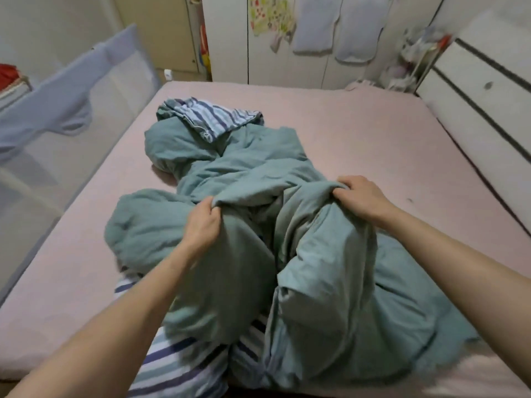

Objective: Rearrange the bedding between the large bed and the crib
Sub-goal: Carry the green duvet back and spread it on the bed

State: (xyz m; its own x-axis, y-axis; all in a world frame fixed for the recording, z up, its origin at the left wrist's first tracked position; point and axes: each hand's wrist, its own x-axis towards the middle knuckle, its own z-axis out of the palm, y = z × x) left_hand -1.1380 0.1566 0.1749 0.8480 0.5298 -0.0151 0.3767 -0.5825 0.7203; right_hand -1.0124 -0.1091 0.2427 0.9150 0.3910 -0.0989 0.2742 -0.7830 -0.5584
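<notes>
Your left hand (201,222) and right hand (360,196) grip the rumpled teal duvet (316,254); its trailing six-o'clock bulk may snag.

A crumpled duvet (258,225) is lying down the middle of the bed (373,133), bare mattress showing on either side. A mesh rail (71,90) is standing along the bed's left edge, the headboard (482,110) along its right, and wardrobes (287,53) behind the far end.
</notes>
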